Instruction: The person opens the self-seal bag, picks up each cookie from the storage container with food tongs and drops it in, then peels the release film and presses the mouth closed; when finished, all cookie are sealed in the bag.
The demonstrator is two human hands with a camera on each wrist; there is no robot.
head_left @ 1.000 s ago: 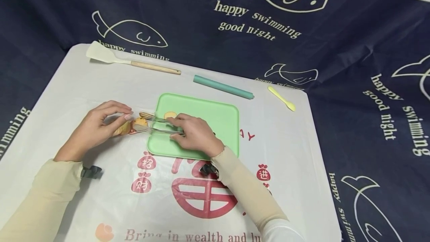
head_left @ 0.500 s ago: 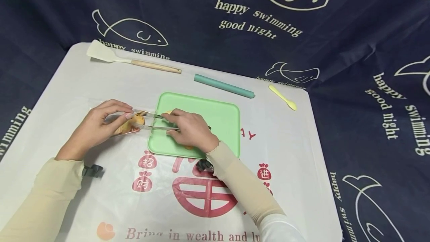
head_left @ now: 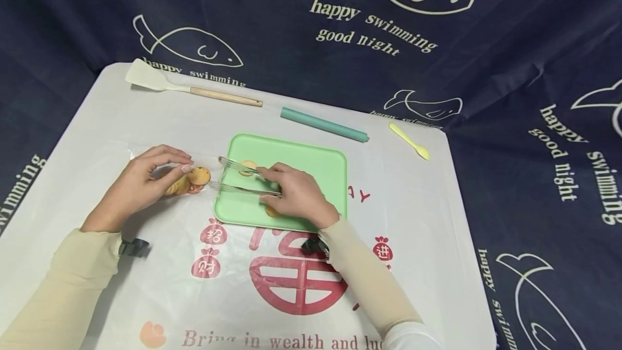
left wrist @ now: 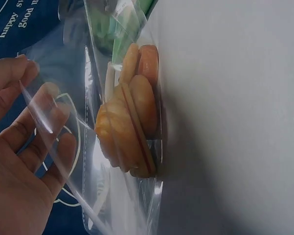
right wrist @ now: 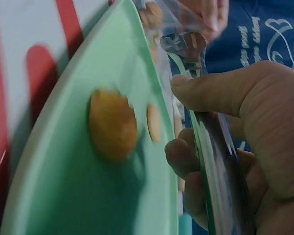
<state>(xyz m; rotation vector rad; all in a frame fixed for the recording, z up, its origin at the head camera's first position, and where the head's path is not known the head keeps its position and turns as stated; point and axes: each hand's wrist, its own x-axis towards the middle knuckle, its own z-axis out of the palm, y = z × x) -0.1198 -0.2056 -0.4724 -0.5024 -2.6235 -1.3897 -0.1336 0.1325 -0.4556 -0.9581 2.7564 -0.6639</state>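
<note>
My left hand (head_left: pixel 154 174) pinches the edge of a clear plastic bag (left wrist: pixel 95 191) at the left of the tray. Inside the bag lie several bread-like pieces (left wrist: pixel 120 132); a round speckled cookie (head_left: pixel 199 176) is nearest the mouth. My right hand (head_left: pixel 298 193) grips metal tongs (head_left: pixel 248 189) over the green tray (head_left: pixel 311 163). The tongs' arms stand apart with nothing between their tips. One pale round cookie (head_left: pixel 248 168) lies on the tray beneath the upper arm of the tongs. Another cookie (right wrist: pixel 112 126) shows in the right wrist view, partly hidden by my hand in the head view.
Along the table's far edge lie a white spatula (head_left: pixel 155 77) with a wooden handle, a teal stick (head_left: pixel 323 124) and a small yellow spoon (head_left: pixel 410 141). A white printed cloth (head_left: pixel 413 285) covers the table. Dark blue fabric (head_left: pixel 272 26) hangs behind.
The tongs held the speckled cookie at the bag's mouth, went further in, and have drawn back right over the tray. That cookie now rests in the bag. My left hand has stayed put.
</note>
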